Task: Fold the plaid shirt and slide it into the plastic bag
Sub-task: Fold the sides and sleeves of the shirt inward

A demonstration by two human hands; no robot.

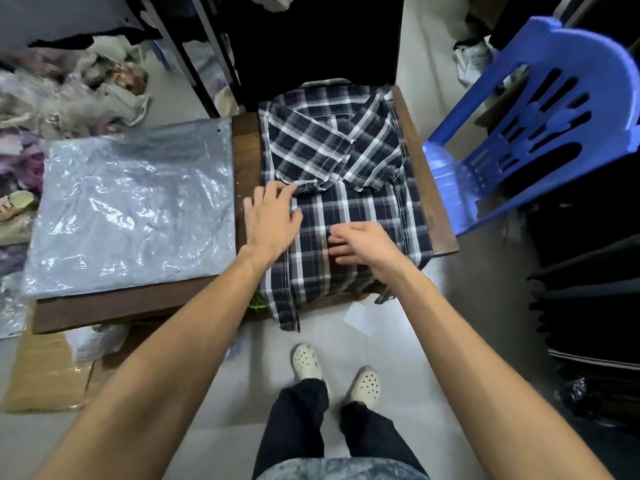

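A dark plaid shirt (346,161) lies partly folded on the right half of a low wooden table (429,202), collar at the far end, one corner hanging over the near edge. A clear plastic bag (135,209) lies flat on the table's left half. My left hand (272,216) rests on the shirt's left edge with fingers spread and straight. My right hand (363,242) lies on the shirt's lower middle, fingers pointing left and loosely extended.
A blue plastic chair (540,133) leans tilted at the table's right. Piles of bagged clothes (62,91) fill the left, dark folded garments (588,306) the right. Cardboard (45,372) lies on the floor at lower left. My feet (332,372) stand before the table.
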